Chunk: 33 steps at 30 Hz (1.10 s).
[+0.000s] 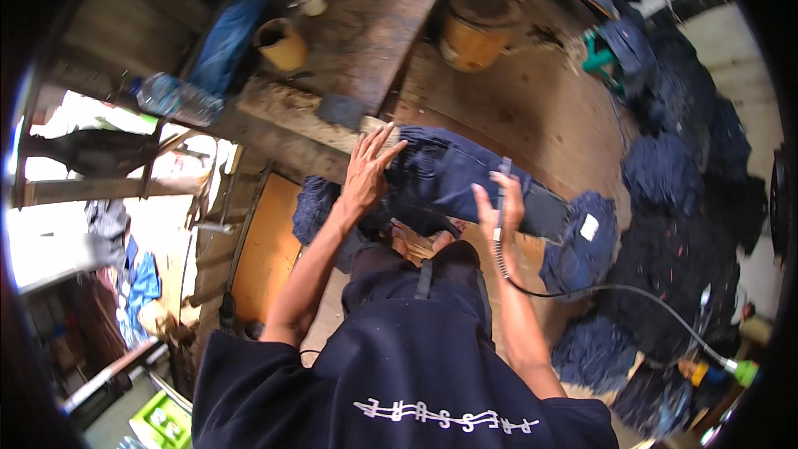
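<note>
left hand point(366, 173): flat on the jeans point(465, 187), fingers spread wide, palm down – pins the cloth so it lies taut and does not slide. Not closed on anything.
right hand point(499, 209): wrapped round a slim pen-like tool point(501, 199), fingers pressed together on its shaft, tip pointed up-and-away onto the denim. Held like a pencil, likely for fine control.
jeans: dark blue pair draped over a padded black form point(544, 212) just in front of the person's lap, waist end toward the workbench point(357, 41); between both hands. The raised form gives a firm backing under the spot being worked.
cable point(615, 291): runs from the tool's rear, down past the right wrist and off to the right toward a green fitting point(744, 372) – routed behind the hand, clear of the cloth.
denim piles point(690, 224): heaps of dark garments on the floor at the right, within arm's reach of the seat.
workbench: rough wood, ahead-left; holds a yellow cup point(283, 43) and a plastic bottle point(179, 100) – well apart from the hands.
bucket point(475, 29): orange, on the floor beyond the jeans.
</note>
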Tool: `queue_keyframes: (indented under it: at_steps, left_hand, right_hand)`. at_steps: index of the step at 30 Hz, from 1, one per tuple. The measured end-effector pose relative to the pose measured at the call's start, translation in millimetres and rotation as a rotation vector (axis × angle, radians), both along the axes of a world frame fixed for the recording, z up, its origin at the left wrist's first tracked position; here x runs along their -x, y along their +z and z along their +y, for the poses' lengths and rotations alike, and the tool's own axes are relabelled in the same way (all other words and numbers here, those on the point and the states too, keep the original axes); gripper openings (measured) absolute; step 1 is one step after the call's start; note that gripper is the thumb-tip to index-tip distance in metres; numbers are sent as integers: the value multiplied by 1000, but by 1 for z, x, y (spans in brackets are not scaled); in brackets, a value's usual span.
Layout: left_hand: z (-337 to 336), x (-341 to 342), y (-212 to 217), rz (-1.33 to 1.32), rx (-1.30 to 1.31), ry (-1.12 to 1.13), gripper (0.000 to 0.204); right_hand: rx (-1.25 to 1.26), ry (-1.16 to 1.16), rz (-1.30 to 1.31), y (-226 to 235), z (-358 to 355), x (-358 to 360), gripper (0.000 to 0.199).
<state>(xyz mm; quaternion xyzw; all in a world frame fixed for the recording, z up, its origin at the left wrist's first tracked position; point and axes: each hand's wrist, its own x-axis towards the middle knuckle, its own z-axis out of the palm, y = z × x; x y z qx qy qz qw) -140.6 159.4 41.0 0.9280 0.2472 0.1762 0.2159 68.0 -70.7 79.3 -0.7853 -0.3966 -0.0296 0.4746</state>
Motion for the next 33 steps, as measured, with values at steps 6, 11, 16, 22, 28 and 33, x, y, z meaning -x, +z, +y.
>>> queue_keyframes:
  at_steps: [6,11,16,22,28,33]
  left_hand:
    - [79,39,-3,-120,58,772,87]
    - [136,12,-30,222,239,731,113]
    - [130,2,-34,89,247,795,98]
    - [151,-4,-21,283,494,743,97]
    - [127,1,-8,77,380,798,80]
    - [29,-11,36,-564,342,791,44]
  right_hand:
    - [105,-123,-15,-52,-5,-32,55]
    - [51,99,20,-25,24,-15,44]
    - [187,592,-60,-32,66,-13,53]
    - [385,803,-323,-33,68,-40,70]
    - [270,890,-244,-34,71,-62,63]
    - [-29,883,-147,-63,70,-72,62]
